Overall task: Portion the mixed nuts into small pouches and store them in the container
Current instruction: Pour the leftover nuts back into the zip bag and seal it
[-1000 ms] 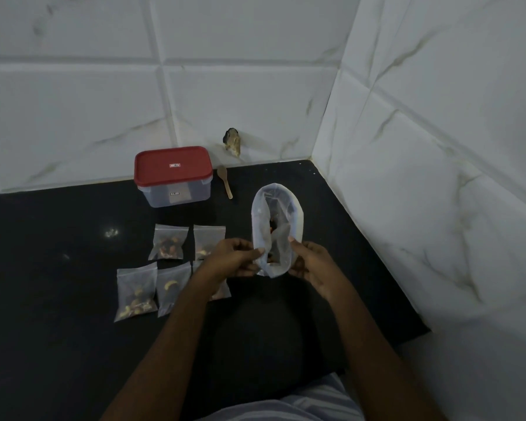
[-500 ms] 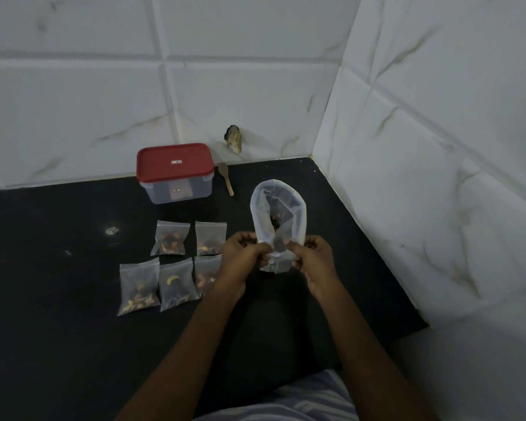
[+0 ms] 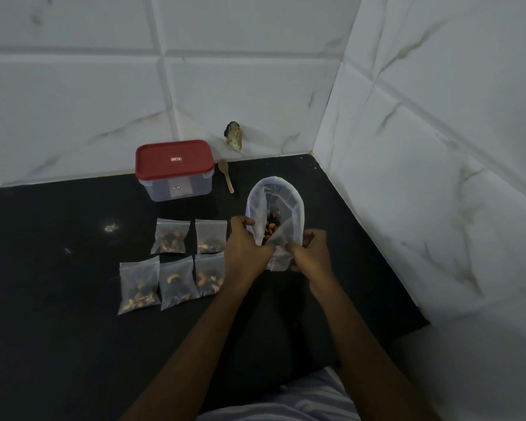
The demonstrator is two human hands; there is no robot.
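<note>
Gripped between both hands at the right of the black tabletop (image 3: pixel 73 299): large clear bag (image 3: pixel 293 217) of mixed nuts, mouth gaping wide, long axis running from the hands toward the tiled back wall. Left hand (image 3: pixel 246 247) and right hand (image 3: pixel 312 250) pinching the bag's near end, 1 on each side, fingers curled into the plastic. Lying flat just left of the hands: 5 small pouches (image 3: pixel 176 282) of nuts, 2 above 3. Behind these: container (image 3: pixel 176 189), red lid on, wooden spoon (image 3: pixel 227 176) just beside.

One head-worn camera looks forward and down, close over the black desk (image 3: pixel 58 344). White tiled walls (image 3: pixel 255 86) meet beyond the right hand (image 3: pixel 312 253).
</note>
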